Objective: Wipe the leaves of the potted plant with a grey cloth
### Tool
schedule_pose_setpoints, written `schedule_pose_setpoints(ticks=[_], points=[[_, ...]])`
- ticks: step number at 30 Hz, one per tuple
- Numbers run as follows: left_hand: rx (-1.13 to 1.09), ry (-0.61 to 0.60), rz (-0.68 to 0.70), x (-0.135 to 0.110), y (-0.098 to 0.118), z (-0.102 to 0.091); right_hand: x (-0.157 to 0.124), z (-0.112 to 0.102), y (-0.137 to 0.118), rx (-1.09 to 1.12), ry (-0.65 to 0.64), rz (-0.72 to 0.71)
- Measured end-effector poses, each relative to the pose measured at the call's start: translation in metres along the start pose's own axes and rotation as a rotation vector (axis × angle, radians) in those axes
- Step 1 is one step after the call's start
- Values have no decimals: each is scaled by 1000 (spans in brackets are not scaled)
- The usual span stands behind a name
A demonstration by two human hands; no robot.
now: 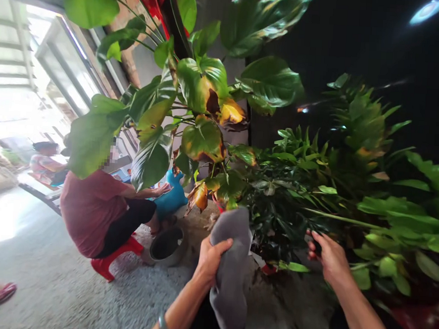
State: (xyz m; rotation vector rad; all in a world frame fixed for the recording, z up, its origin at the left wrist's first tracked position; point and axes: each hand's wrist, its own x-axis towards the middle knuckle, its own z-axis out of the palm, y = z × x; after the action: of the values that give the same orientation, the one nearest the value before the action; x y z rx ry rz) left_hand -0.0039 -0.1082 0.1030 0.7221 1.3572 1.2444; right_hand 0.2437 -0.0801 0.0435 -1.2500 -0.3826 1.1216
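Observation:
A limp grey cloth (pixel 231 264) hangs from my left hand (pixel 212 258), whose thumb presses over its front. My right hand (pixel 329 255) reaches in among dark green leaves (pixel 276 212) low on the right. Its fingers are curled in a pinch, and what they hold, if anything, is lost against the dark foliage. Just above that hand a long pale stem (pixel 344 218) runs to the right. Over my left hand rises a tall plant with broad leaves (pixel 202 138), some of them yellow and brown at the edges.
At the left a person in a reddish shirt (pixel 90 211) sits on a red plastic stool (pixel 115 262), one hand at a blue animal figure (pixel 171 194). A dark bucket (pixel 168 245) stands beside them. Another person (pixel 44 161) sits farther back. Someone's foot (pixel 1 290) shows lower left.

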Motion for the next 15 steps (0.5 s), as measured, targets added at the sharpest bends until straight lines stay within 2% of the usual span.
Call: schedule_pose_setpoints(ticks=[3, 5, 7, 9, 12, 15], points=[[-75, 45, 194, 15, 33, 13, 2, 0, 0, 7, -6, -9], [-97, 18, 256, 30, 41, 24, 2, 1, -1, 19, -5, -25], [-61, -14, 235, 40, 34, 31, 3, 2, -1, 41, -2, -39], [32, -58, 157, 42, 17, 31, 4, 2, -3, 64, -9, -49], [150, -167, 18, 26, -7, 16, 5, 0, -7, 127, -9, -80], [128, -182, -3, 6, -2, 2, 10, -3, -10, 198, -3, -115]])
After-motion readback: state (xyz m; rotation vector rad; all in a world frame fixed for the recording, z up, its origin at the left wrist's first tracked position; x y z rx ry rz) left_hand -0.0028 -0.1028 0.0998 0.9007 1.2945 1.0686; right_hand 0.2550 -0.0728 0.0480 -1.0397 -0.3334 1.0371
